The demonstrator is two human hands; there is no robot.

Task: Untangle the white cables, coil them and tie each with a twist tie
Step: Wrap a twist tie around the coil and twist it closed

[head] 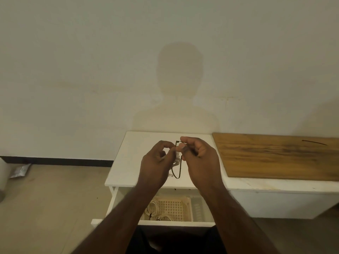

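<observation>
The right hand [197,154] pinches one end of a dark twist tie [180,167] between thumb and forefinger, its other fingers curled in toward the palm; the tie's short end sticks up just left of the fingertips, and the rest hangs down in a narrow loop between the two hands. The left hand [157,162] has its grip closed round a small coiled white cable [176,161], thumb and forefinger meeting at the top, with the coil's turns showing at the right edge of the hand and a short tail ending in a small connector hanging below. Both hands are held together above the white counter [126,162], close to its front edge. Below the counter an open drawer [183,223] holds a cream plastic basket [172,208] with a grid floor; two more coiled white cables [153,208] lie in its left part, each with a dark tie on it. To the right, a wooden board [275,156] lies on a second, lower white surface, and a thin dark strand [314,142] rests on the board's far right. On the floor at far left, by the dark skirting, lies a crumpled silvery packet [20,170].
</observation>
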